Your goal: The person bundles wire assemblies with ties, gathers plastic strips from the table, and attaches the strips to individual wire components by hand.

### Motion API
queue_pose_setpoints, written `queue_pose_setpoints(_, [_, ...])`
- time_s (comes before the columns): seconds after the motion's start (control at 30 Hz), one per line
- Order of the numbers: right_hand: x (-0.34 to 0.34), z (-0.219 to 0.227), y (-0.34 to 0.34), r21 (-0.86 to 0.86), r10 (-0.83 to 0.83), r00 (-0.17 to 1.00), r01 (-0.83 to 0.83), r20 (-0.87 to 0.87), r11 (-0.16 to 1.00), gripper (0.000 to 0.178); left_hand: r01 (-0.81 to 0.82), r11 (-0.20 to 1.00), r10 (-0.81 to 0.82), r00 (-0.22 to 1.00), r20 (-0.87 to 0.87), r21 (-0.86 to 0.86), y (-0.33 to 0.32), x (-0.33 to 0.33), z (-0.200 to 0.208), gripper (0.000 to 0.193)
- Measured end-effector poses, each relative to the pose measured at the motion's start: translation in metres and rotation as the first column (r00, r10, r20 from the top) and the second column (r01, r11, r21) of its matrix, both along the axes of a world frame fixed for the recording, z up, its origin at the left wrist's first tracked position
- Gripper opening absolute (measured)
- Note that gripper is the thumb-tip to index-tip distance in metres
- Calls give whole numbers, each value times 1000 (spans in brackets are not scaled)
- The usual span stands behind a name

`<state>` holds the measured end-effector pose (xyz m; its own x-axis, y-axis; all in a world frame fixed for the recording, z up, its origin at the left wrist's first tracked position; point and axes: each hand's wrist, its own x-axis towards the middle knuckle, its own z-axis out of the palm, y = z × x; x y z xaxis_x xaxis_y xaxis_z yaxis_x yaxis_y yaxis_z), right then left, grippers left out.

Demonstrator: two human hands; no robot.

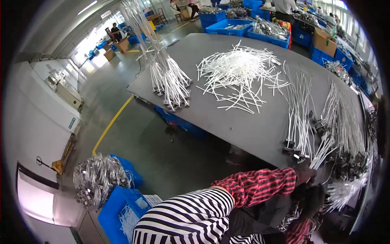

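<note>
My left arm, in a striped sleeve with a red plaid oversleeve, stretches to the table's right front edge. My left hand (305, 172), dark and apparently gloved, is beside a small group of white tubes (323, 152) and black connectors (290, 149); its fingers are too dark to make out. Lower down, another plaid cuff (298, 232) belongs to my right arm. My right hand (313, 200) is a dark shape near silvery wires (289, 217), its fingers hidden in shadow. Bundles of thin wires with white sleeving (300, 110) lie just beyond my left hand.
A pile of white tubes (239, 67) covers the table's (195, 118) far middle. A wire bundle (170, 81) hangs over its left end. More wires (343, 118) lie at right. Blue crates (109, 215) with wire coils (99, 179) stand at lower left; others (227, 27) stand behind.
</note>
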<state>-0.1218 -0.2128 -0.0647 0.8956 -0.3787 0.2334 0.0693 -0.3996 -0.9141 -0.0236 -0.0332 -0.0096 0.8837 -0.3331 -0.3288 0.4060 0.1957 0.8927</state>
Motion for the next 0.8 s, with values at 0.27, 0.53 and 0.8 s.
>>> queue_pose_setpoints(0.27, [-187,-4,87,106,-26,968,54,-251,993,19,93,989,-74,985,-155,115,-92,-78,-53,25])
queue_pose_setpoints(0.53, [-408,-33,95,-89,-645,405,801,-648,593,18,125,985,-132,990,-50,-123,-54,-61,-48,35])
queue_pose_setpoints(0.8, [-516,-48,90,121,-507,454,821,-733,559,22,-35,875,5,998,-64,-483,-7,-7,12,32])
